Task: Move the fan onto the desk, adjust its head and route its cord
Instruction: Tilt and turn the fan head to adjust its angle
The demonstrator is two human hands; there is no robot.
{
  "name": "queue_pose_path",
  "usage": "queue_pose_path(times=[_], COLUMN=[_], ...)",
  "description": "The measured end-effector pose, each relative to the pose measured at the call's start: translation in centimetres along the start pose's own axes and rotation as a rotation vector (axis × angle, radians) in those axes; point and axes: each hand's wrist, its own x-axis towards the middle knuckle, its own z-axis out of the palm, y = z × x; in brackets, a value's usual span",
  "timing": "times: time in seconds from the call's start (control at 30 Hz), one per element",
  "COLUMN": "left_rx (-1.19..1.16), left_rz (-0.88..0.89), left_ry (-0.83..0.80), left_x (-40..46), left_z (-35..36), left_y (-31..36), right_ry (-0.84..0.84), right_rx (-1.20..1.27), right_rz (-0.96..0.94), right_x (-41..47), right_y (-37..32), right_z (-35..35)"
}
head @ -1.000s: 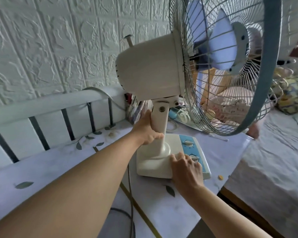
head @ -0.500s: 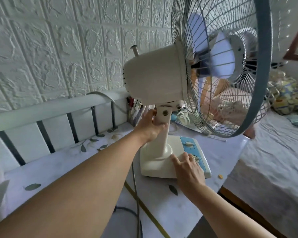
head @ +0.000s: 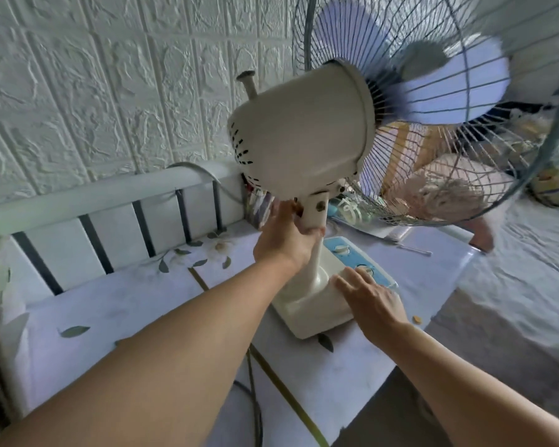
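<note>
A cream table fan (head: 304, 137) with blue blades behind a wire cage stands on the white leaf-patterned desk (head: 117, 304). Its head is tilted upward and to the right. My left hand (head: 284, 240) is wrapped around the fan's neck just below the motor housing. My right hand (head: 368, 298) lies flat on the cream base, fingers spread beside the blue control panel (head: 355, 259). The fan's dark cord (head: 255, 401) runs down off the desk's near edge between my arms.
A white headboard rail with dark slats (head: 110, 201) lines the desk's far side under an embossed white wall. Pens and small items (head: 259, 204) stand behind the fan. A bed with grey sheets (head: 513, 301) lies to the right.
The fan's head has tipped back so the cage faces higher. My left hand slid up the neck toward the pivot. My right hand stays pressed on the base.
</note>
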Motion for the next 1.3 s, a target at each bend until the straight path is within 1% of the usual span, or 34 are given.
queue_pose_path(times=[0.1,0.2,0.4,0.5,0.57,0.7,0.77,0.83,0.9,1.0,1.17,1.3], left_rx=[0.059,0.117,0.152,0.15,0.116,0.079,0.054,-0.01,-0.084,-0.081,-0.033,-0.106], left_rz=[-0.054,-0.105,-0.222,-0.244,-0.247,-0.256,-0.283,-0.331,-0.382,-0.405,-0.342,-0.287], left_ry=[0.078,0.148,0.264,0.296,0.258,0.025,-0.043,-0.062,-0.046,-0.046,-0.108,-0.11], left_x=[-1.1,-2.2,-3.6,-3.9,-4.2,-5.1,-5.9,-6.8,-7.6,-8.4,-8.0,-6.9], left_z=[0.7,1.5,3.0,3.4,2.9,1.1,-0.3,-1.9,-3.8,-6.7,-10.2,-12.7], left_y=[0.6,1.6,2.9,3.2,3.1,2.7,2.9,3.3,3.9,4.7,5.7,6.1], right_ry=[0.039,0.032,0.035,0.014,-0.001,0.018,0.037,0.046,0.063,0.089,0.162,0.257], right_rx=[-0.034,-0.062,-0.075,-0.066,-0.021,0.185,0.325,0.441,0.525,0.613,0.808,0.94], right_rz=[-0.05,-0.096,-0.136,-0.138,-0.115,-0.034,0.044,0.11,0.163,0.199,0.238,0.302], right_x=[0.1,0.4,0.7,0.8,0.6,-0.8,-1.8,-2.8,-3.8,-5.1,-6.2,-6.2], right_y=[1.0,2.2,4.0,4.2,4.0,2.7,1.7,0.7,-0.5,-2.2,-4.3,-6.5], right_z=[0.1,0.3,1.0,0.9,0.4,-1.8,-3.8,-6.0,-8.4,-12.0,-16.2,-18.7])
